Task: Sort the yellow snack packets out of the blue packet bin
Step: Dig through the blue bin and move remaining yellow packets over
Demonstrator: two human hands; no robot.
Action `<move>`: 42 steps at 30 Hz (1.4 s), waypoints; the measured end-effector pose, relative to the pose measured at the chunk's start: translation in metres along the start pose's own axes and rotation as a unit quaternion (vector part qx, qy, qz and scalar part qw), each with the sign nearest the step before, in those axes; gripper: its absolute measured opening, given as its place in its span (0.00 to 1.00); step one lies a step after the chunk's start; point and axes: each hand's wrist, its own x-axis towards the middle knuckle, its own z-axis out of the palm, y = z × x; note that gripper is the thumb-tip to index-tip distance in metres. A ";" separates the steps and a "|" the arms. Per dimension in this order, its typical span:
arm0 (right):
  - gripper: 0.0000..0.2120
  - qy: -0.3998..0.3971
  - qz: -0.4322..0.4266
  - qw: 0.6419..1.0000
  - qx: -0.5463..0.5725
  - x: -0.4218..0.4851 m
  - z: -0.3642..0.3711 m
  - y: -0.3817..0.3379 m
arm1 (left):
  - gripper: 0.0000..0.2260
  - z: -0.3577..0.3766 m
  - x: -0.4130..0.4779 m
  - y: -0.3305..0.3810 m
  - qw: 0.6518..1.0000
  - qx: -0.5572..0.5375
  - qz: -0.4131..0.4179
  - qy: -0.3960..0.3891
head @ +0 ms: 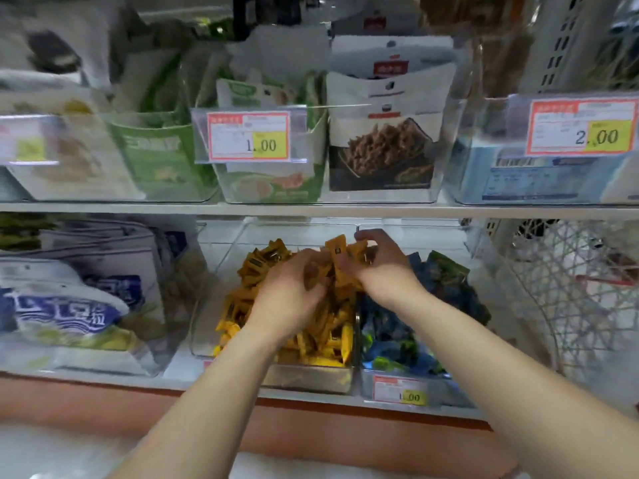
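On the lower shelf a clear bin (307, 376) holds a heap of yellow snack packets (321, 337). Right beside it stands the clear bin of blue packets (390, 340). My left hand (294, 285) rests on top of the yellow heap with its fingers curled round several yellow packets. My right hand (378, 262) hovers at the back, over the divide between the two bins, and grips a bunch of yellow packets (340, 252) held upright. The two hands nearly touch.
A price tag (401, 390) hangs on the blue bin's front. Large white and blue bags (69, 305) fill the bin to the left. A white wire basket (570, 288) stands to the right. The upper shelf (311, 210) carries clear bins of pouches just above my hands.
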 end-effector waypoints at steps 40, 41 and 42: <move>0.27 -0.195 -0.171 0.868 -0.424 0.014 -0.009 -0.017 | 0.19 -0.037 -0.001 -0.028 0.992 0.121 0.012 -0.026; 0.28 -0.182 -0.163 0.876 -0.417 0.008 -0.033 -0.010 | 0.17 -0.033 -0.006 -0.016 0.992 0.114 0.034 -0.034; 0.27 -0.162 -0.143 0.890 -0.402 0.001 -0.057 -0.002 | 0.16 -0.027 -0.011 -0.004 0.992 0.102 0.056 -0.046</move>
